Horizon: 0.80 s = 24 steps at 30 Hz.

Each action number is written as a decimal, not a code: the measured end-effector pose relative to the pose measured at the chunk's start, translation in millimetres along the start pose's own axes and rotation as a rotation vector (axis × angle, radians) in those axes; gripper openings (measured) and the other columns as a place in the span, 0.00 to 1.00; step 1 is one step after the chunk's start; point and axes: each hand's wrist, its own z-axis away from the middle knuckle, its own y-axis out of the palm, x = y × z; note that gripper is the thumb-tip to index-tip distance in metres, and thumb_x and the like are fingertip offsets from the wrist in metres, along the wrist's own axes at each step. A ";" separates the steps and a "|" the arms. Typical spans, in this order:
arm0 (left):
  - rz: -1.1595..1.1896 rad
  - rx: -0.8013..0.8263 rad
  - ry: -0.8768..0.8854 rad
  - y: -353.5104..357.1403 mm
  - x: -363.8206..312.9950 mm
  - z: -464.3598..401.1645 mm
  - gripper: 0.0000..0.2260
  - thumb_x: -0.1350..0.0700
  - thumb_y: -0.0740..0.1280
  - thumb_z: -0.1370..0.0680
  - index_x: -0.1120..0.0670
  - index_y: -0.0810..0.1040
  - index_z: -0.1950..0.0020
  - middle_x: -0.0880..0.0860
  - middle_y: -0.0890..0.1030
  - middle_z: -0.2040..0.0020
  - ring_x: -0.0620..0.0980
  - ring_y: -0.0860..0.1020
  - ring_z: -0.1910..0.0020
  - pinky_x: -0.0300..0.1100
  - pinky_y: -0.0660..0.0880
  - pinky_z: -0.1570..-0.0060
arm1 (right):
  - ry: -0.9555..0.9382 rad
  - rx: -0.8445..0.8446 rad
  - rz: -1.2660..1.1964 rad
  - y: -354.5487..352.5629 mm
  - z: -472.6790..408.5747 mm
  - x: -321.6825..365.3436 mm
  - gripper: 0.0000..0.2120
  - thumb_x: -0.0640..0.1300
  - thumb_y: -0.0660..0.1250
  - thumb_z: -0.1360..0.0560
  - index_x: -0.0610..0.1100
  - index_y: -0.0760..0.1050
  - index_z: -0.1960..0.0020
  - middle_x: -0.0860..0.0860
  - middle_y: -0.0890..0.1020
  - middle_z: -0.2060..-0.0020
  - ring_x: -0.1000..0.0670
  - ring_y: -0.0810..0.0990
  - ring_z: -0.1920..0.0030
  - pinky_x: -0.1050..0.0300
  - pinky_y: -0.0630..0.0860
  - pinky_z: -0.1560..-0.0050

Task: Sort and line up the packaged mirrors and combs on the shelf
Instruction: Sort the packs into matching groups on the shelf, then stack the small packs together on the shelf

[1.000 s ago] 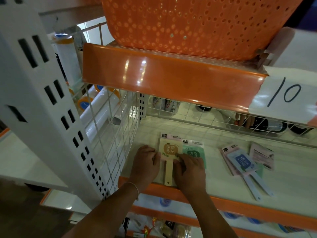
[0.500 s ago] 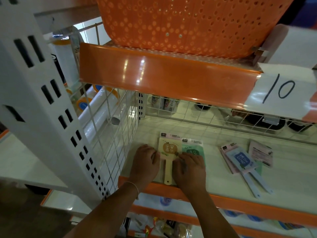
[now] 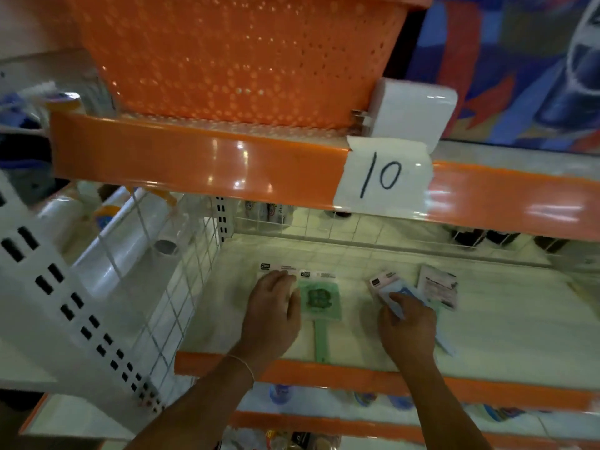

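My right hand (image 3: 407, 329) has left the green mirror (image 3: 319, 300) and now pinches the blue pack (image 3: 394, 298); left hand (image 3: 272, 315) lies flat near the shelf's (image 3: 503, 329) left edge.

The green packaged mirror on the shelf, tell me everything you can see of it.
The green packaged mirror lies flat on the pale shelf, with a squarish green head, a darker printed picture, and a slim green handle pointing at the orange front edge. A white header card tops its clear-looking pack. The left hand rests beside its left edge, perhaps touching it; blur hides the print.
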 end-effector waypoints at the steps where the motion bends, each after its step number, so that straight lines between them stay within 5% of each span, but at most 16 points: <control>1: -0.001 0.016 0.029 8.2 -12.6 -1.0 0.20 0.49 0.56 0.23 0.59 0.79 0.43 0.57 0.80 0.44 0.55 0.76 0.42 0.47 0.72 0.40 | -0.012 0.004 0.038 -6.2 -3.7 -5.6 0.13 0.44 0.66 0.33 0.38 0.82 0.54 0.42 0.83 0.64 0.39 0.82 0.63 0.48 0.80 0.60; 4: 0.013 0.096 0.106 34.3 -47.1 -0.8 0.19 0.49 0.56 0.23 0.58 0.79 0.42 0.57 0.79 0.43 0.55 0.76 0.42 0.43 0.70 0.40 | 0.001 0.085 0.195 -18.1 -15.1 -24.1 0.14 0.47 0.71 0.35 0.40 0.80 0.54 0.43 0.83 0.61 0.40 0.81 0.59 0.49 0.77 0.54; 10: 0.015 0.299 0.069 81.2 -84.5 3.7 0.18 0.48 0.57 0.21 0.55 0.74 0.35 0.53 0.74 0.37 0.51 0.71 0.37 0.39 0.66 0.38 | 0.068 0.309 0.317 -28.9 -30.2 -62.0 0.34 0.63 0.64 0.42 0.47 0.73 0.41 0.47 0.80 0.51 0.43 0.78 0.50 0.52 0.76 0.49; 19: 0.004 0.382 -0.018 113.1 -109.6 19.3 0.15 0.52 0.59 0.20 0.55 0.73 0.35 0.53 0.74 0.38 0.51 0.72 0.39 0.40 0.68 0.40 | 0.086 0.421 0.199 -42.5 -40.6 -61.6 0.38 0.64 0.70 0.38 0.51 0.67 0.33 0.50 0.77 0.40 0.44 0.75 0.41 0.50 0.74 0.43; 24: -0.010 0.344 -0.041 117.2 -118.2 28.2 0.13 0.53 0.60 0.20 0.56 0.75 0.39 0.54 0.76 0.43 0.52 0.74 0.44 0.44 0.71 0.43 | 0.129 0.333 0.247 -57.4 -42.4 -64.5 0.32 0.70 0.68 0.41 0.55 0.72 0.43 0.52 0.79 0.46 0.45 0.74 0.45 0.55 0.70 0.48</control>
